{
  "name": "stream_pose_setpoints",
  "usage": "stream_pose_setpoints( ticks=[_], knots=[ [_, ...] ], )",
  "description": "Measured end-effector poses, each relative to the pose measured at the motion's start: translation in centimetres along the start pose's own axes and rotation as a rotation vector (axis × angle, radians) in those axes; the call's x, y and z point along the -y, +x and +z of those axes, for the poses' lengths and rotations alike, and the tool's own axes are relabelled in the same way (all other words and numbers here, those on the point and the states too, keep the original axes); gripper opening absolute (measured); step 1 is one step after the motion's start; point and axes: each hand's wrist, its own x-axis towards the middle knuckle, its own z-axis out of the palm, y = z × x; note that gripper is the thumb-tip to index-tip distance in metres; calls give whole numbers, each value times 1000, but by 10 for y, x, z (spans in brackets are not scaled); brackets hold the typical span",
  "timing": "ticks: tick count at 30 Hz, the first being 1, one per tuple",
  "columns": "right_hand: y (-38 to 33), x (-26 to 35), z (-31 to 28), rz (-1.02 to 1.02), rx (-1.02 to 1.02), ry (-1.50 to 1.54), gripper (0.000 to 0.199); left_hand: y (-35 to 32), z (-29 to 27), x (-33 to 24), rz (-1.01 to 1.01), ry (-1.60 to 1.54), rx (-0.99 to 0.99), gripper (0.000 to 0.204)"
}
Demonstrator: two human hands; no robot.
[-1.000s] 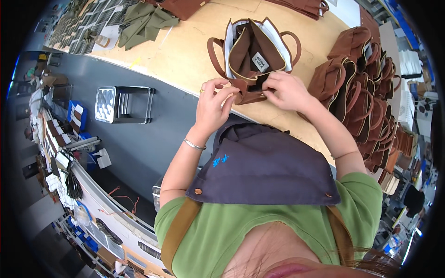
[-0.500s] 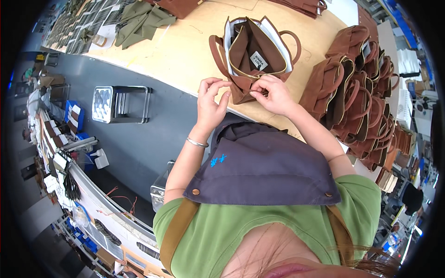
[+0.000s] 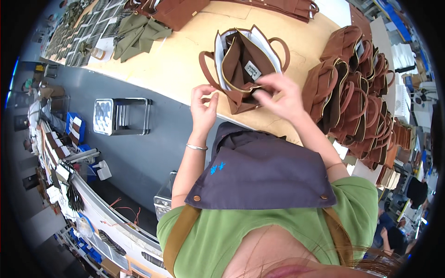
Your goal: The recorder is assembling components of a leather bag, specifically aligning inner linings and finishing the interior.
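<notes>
Head view. The brown handbag with a wide-open mouth, gold-coloured zip and two looped handles (image 3: 238, 101) stands upright on the pale wooden worktop (image 3: 183, 58), close to the edge nearest you. Its mouth faces up toward the camera. The zip borders the dark brown lining (image 3: 234, 62), white material shows along both inner sides, and a white rectangular label (image 3: 252, 70) lies against the lining.

Your left hand (image 3: 203, 105) is at the near left corner of the handbag, below the base of the left handle. Thumb and forefinger curve toward each other; whether they pinch the material cannot be determined. A silver-coloured bangle (image 3: 196, 147) encircles your left wrist.

Your right hand (image 3: 285, 97) is at the near right side of the mouth, beside the end of the zip. It is blurred. Thumb and forefinger appear parted; whether they grip anything cannot be determined.

To the right of the handbag, a heap of brown handbags with looped handles (image 3: 357, 104) rests on the worktop. Crumpled olive-green fabric (image 3: 139, 39) lies toward the far left. Left of the worktop, a stool with metal legs (image 3: 104, 116) stands on the grey floor (image 3: 169, 120).
</notes>
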Motion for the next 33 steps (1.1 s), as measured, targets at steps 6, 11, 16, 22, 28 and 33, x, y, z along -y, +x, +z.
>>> stream_pose_setpoints(
  ticks=[6,11,16,22,28,33],
  knots=[
    [61,-37,-24,193,21,-213,62,1,20,-16,37,54,255,47],
    [83,11,-11,160,511,-313,39,-2,31,-45,190,258,365,40],
    [77,41,6,28,708,-566,36,39,-23,-72,231,359,-65,41],
    [35,46,50,-58,580,-530,78,80,-33,-58,172,380,-28,41],
    [4,43,82,-198,455,-599,48,101,-38,-35,45,286,45,47],
    [35,42,33,-240,631,-444,25,93,-43,-79,256,666,368,63]
  ],
)
